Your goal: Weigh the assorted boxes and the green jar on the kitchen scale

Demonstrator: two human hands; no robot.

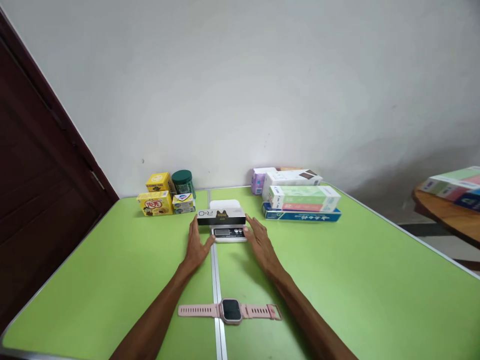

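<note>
Our left hand [198,245] and right hand [261,244] were half open, thumbs apart from fingers, bracketing the ends of a black-and-white box [221,217] resting across a white scale [229,239]. Its lettering included an R and an O; our thumbs touched the scale's sides. We had a pink watch [231,311] lying nearer us, its screen dark. Behind to the left, one yellow box [158,182] read "COME ON", and the yellow carton [155,204] before it read "泡芙". The blue box [302,213] at right carried white characters we couldn't make out.
</note>
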